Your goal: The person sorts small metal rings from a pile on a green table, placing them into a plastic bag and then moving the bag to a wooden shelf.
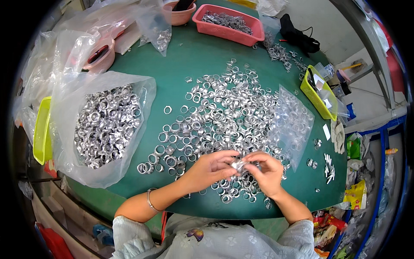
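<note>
printed shirt front lies nearest the camera, on the near side of the ring pile, which serves as the landmark.

grip: the left hand and the right hand meet above the near part of the ring pile. thumb and fingertips of both hands pinch a small metal piece. its outline is blurred and partly covered; whether it is one ring or several cannot be told.

handling: judged by the loose rings around it, the metal piece should be light, stiff and hardly fragile. its smooth, shiny surface is likely slippery and may scratch. recommended hold: thumb and forefinger across opposite sides of the outer rim.

surroundings: a clear bag overlaps the right side of the ring pile. a milky bag filled with rings stands to its left. a pink tray of small grey parts sits beyond it, and a yellow-green basket stands beyond it to the right.

markings: dark lettering on the shirt front is cut by folds and not legible. a yellow packet, well to the right of the ring pile, carries print too small to read. no label shows on the rings.
</note>
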Demonstrator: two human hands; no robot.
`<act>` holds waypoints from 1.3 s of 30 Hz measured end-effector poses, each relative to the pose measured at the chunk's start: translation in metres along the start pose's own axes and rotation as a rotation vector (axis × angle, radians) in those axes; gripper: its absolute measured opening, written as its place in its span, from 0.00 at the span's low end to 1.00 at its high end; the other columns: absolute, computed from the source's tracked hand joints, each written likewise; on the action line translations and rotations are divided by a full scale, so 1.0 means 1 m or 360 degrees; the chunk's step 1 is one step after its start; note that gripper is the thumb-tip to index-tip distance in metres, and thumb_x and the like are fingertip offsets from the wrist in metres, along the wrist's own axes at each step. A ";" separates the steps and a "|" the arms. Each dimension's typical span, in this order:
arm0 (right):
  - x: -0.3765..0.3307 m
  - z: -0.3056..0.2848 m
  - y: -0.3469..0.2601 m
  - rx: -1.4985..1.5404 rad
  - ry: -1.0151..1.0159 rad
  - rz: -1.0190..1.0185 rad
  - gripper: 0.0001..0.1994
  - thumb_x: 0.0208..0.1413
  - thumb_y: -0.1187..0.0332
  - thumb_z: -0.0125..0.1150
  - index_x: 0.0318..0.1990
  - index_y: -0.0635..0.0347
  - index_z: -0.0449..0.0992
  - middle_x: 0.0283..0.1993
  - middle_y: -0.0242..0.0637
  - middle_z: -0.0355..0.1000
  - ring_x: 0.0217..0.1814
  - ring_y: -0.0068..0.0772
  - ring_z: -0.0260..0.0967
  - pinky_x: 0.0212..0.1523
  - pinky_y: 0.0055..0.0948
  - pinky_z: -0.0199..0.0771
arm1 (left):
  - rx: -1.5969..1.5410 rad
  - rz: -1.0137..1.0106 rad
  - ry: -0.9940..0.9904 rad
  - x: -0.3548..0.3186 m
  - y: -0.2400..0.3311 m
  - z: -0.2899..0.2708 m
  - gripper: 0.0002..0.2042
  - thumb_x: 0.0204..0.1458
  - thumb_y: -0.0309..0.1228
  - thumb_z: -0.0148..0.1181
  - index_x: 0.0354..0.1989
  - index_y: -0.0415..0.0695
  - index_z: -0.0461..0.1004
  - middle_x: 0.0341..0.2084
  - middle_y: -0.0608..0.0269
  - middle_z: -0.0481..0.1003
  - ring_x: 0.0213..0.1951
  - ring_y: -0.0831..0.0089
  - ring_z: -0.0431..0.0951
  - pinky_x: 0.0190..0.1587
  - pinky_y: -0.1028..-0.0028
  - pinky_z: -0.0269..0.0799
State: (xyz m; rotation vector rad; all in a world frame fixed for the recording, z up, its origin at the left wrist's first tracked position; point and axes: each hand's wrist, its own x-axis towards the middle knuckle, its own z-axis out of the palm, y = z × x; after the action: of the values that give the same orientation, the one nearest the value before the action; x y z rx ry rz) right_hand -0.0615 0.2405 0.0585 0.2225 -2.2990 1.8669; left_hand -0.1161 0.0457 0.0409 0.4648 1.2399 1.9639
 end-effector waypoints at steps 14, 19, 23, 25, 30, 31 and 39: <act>0.017 0.009 -0.008 -0.0654 -0.0148 -0.0171 0.18 0.40 0.78 0.65 0.43 0.64 0.73 0.41 0.40 0.71 0.36 0.30 0.70 0.36 0.23 0.71 | 0.1108 0.0541 0.0467 0.002 -0.003 -0.005 0.16 0.47 0.21 0.59 0.46 0.38 0.69 0.41 0.61 0.72 0.40 0.73 0.75 0.42 0.78 0.71; 0.018 0.014 -0.012 -0.0549 -0.0219 -0.0223 0.20 0.40 0.79 0.65 0.44 0.64 0.71 0.40 0.40 0.71 0.39 0.34 0.69 0.42 0.29 0.69 | 0.0401 0.0325 0.0366 0.001 0.000 0.000 0.15 0.50 0.24 0.57 0.47 0.36 0.68 0.43 0.58 0.72 0.39 0.72 0.75 0.39 0.78 0.73; 0.042 0.007 -0.005 -0.0912 -0.0126 -0.0484 0.08 0.42 0.77 0.62 0.33 0.64 0.74 0.37 0.41 0.71 0.40 0.40 0.67 0.41 0.32 0.66 | -0.0092 0.0149 0.0344 0.003 -0.003 -0.010 0.13 0.53 0.23 0.54 0.47 0.36 0.68 0.41 0.58 0.72 0.41 0.72 0.75 0.39 0.79 0.73; 0.060 -0.006 0.011 -0.1209 0.0061 -0.0381 0.02 0.46 0.75 0.59 0.28 0.64 0.74 0.35 0.40 0.70 0.36 0.40 0.64 0.39 0.35 0.64 | 0.0028 0.0314 0.0569 0.003 0.008 -0.017 0.12 0.53 0.24 0.53 0.45 0.36 0.69 0.40 0.58 0.72 0.41 0.70 0.76 0.40 0.77 0.73; 0.074 -0.018 0.041 -0.1675 -0.0154 -0.0197 0.04 0.44 0.72 0.60 0.28 0.62 0.76 0.33 0.36 0.65 0.40 0.38 0.59 0.41 0.35 0.58 | -0.0861 0.1609 0.1419 -0.003 0.051 -0.063 0.20 0.60 0.35 0.39 0.54 0.32 0.55 0.51 0.44 0.64 0.49 0.60 0.70 0.51 0.69 0.69; 0.074 -0.017 0.042 -0.1691 -0.0187 -0.0201 0.04 0.44 0.71 0.61 0.27 0.61 0.76 0.33 0.35 0.64 0.41 0.38 0.59 0.42 0.35 0.58 | -0.0903 0.1697 0.1566 -0.005 0.058 -0.062 0.21 0.60 0.35 0.38 0.56 0.32 0.53 0.52 0.43 0.63 0.50 0.60 0.69 0.51 0.68 0.69; 0.082 -0.025 0.031 -0.1383 -0.0217 -0.0128 0.03 0.43 0.74 0.61 0.26 0.63 0.74 0.36 0.36 0.65 0.43 0.39 0.60 0.46 0.33 0.57 | -0.0247 0.0685 0.0785 0.000 0.033 -0.042 0.17 0.57 0.29 0.46 0.53 0.34 0.60 0.42 0.48 0.71 0.42 0.63 0.75 0.44 0.71 0.72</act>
State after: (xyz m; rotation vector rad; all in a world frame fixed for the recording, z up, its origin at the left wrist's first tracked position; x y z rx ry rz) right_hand -0.1473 0.2706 0.0520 0.3073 -2.8774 0.6974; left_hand -0.1562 0.0123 0.0509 0.1771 1.3436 2.6327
